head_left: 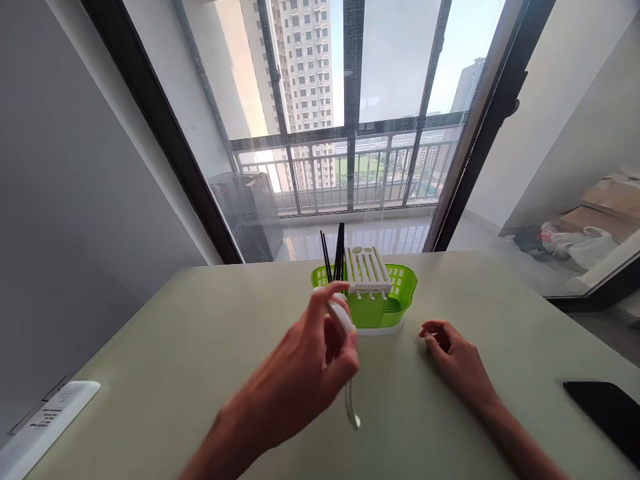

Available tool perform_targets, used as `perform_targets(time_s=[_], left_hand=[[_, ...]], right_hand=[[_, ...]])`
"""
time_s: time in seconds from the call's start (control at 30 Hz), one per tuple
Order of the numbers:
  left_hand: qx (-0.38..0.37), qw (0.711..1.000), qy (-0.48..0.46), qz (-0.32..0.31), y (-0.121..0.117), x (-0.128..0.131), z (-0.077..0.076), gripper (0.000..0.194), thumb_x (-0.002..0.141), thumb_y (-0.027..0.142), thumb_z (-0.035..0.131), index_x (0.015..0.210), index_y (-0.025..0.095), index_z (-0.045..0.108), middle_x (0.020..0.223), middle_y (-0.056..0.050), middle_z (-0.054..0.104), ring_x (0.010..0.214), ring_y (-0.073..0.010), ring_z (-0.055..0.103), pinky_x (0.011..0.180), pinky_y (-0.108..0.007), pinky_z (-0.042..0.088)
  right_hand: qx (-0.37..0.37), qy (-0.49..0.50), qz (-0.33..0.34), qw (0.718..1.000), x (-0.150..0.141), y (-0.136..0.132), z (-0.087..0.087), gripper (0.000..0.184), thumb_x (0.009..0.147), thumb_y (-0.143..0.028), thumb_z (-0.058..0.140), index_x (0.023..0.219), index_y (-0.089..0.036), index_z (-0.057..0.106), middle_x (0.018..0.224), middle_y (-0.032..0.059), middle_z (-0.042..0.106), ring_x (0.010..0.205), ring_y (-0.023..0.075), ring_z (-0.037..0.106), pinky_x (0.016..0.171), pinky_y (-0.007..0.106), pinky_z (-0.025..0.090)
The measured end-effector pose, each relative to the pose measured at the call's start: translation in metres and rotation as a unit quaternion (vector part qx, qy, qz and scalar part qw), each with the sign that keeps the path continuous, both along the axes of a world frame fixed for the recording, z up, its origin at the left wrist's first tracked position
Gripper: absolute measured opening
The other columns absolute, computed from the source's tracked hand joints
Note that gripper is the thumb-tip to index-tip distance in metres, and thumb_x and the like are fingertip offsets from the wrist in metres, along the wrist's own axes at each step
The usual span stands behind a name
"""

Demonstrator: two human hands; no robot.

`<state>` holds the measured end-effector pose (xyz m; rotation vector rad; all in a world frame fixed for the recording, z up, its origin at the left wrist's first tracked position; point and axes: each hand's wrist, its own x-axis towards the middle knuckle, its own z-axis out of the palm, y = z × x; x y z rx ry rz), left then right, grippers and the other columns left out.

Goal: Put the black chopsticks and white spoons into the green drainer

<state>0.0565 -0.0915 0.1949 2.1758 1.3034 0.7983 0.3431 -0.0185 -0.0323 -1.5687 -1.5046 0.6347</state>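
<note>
My left hand (pixel 320 360) is raised in front of the green cutlery holder (pixel 367 312), fingers pinched around a white spoon (pixel 341 317). Its rounded white end points up toward the holder. Below the fingers hangs a thin, curved, pale end; my fingers hide the stretch between. Several black chopsticks (pixel 339 257) stand in the holder's left part. Over the holder's middle sits a white slotted rack (pixel 369 268) with small hooks along its front. To the right of the holder, my right hand (pixel 453 353) rests on the table, fingers loosely curled, with nothing visible in them.
The pale green table (pixel 225 333) reaches to a glass door. At the left edge lies a white power strip (pixel 57 420). A black flat object (pixel 607 413) is near the right edge. Behind the glass stand a dark cabinet (pixel 247 213) and cardboard boxes (pixel 610 203).
</note>
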Motion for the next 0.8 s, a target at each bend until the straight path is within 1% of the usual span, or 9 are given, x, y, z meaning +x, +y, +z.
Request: perform_targets(time_s=[0.1,0.13,0.2,0.3,0.43,0.53,0.63,0.73,0.8], left_hand=[[0.163,0.977,-0.095,0.099,0.021,-0.028,0.024,0.048,0.099,0.029,0.052,0.143,0.028,0.033,0.108,-0.004,0.062,0.075,-0.0137,0.066,0.072,-0.031,0.059],[0.208,0.965,-0.106,0.121,0.031,-0.036,0.027,0.048,0.099,0.031,0.054,0.143,0.027,0.034,0.110,-0.005,0.061,0.076,-0.0143,0.066,0.073,-0.032,0.059],[0.257,0.950,-0.117,0.133,0.056,-0.049,0.025,0.049,0.099,0.033,0.054,0.143,0.025,0.034,0.113,-0.006,0.059,0.079,-0.0148,0.066,0.077,-0.034,0.059],[0.250,0.954,-0.124,0.108,0.093,-0.062,0.005,0.048,0.102,0.036,0.050,0.144,0.024,0.032,0.116,-0.007,0.058,0.081,-0.0136,0.066,0.081,-0.034,0.058],[0.205,0.973,-0.093,0.052,0.124,-0.064,-0.035,0.048,0.103,0.034,0.049,0.146,0.023,0.030,0.119,-0.008,0.056,0.087,-0.0139,0.065,0.088,-0.034,0.055],[0.173,0.982,-0.075,0.021,0.135,-0.061,-0.063,0.048,0.104,0.035,0.048,0.147,0.023,0.029,0.118,-0.008,0.056,0.089,-0.0147,0.062,0.089,-0.034,0.053],[0.157,0.986,-0.060,0.017,0.140,-0.059,-0.083,0.047,0.104,0.036,0.047,0.146,0.022,0.031,0.117,-0.009,0.056,0.089,-0.0157,0.059,0.088,-0.034,0.052],[0.141,0.989,-0.042,0.027,0.142,-0.060,-0.093,0.045,0.104,0.038,0.046,0.145,0.021,0.034,0.119,-0.010,0.057,0.090,-0.0173,0.058,0.089,-0.035,0.050],[0.137,0.990,-0.022,0.032,0.143,-0.061,-0.096,0.043,0.105,0.038,0.045,0.143,0.021,0.037,0.121,-0.010,0.059,0.099,-0.0199,0.057,0.095,-0.038,0.047]], right_hand=[[0.000,-0.004,0.003,1.000,0.000,0.000,-0.001,0.030,0.086,-0.049,0.050,0.099,-0.024,0.061,0.092,0.0030,0.076,0.069,0.0187,0.068,0.070,0.031,0.052],[-0.001,-0.004,0.003,1.000,0.000,0.000,-0.001,0.030,0.086,-0.049,0.050,0.099,-0.024,0.061,0.091,0.0029,0.076,0.069,0.0185,0.068,0.070,0.031,0.052],[-0.003,-0.002,0.003,1.000,0.000,0.000,-0.002,0.031,0.086,-0.049,0.050,0.099,-0.024,0.061,0.091,0.0028,0.076,0.069,0.0184,0.067,0.071,0.031,0.052],[-0.007,-0.001,0.003,1.000,0.001,0.001,-0.002,0.031,0.086,-0.049,0.050,0.099,-0.024,0.061,0.091,0.0026,0.075,0.070,0.0187,0.067,0.071,0.031,0.052],[-0.009,-0.004,0.003,1.000,0.000,0.000,0.000,0.029,0.086,-0.048,0.050,0.098,-0.024,0.061,0.092,0.0020,0.075,0.069,0.0182,0.066,0.070,0.031,0.050],[-0.013,-0.003,0.005,1.000,0.000,-0.001,0.001,0.029,0.087,-0.048,0.049,0.099,-0.024,0.060,0.092,0.0016,0.075,0.069,0.0181,0.066,0.071,0.031,0.050],[-0.017,0.001,0.005,1.000,0.000,0.000,0.000,0.030,0.087,-0.049,0.049,0.099,-0.024,0.060,0.092,0.0023,0.075,0.070,0.0188,0.067,0.072,0.032,0.051],[-0.015,0.006,0.009,1.000,0.001,0.001,0.000,0.030,0.087,-0.048,0.049,0.100,-0.024,0.060,0.093,0.0029,0.075,0.073,0.0192,0.068,0.073,0.032,0.051],[-0.013,0.009,0.009,1.000,0.001,0.001,0.000,0.029,0.087,-0.047,0.049,0.100,-0.024,0.060,0.094,0.0031,0.075,0.075,0.0193,0.068,0.074,0.031,0.051]])
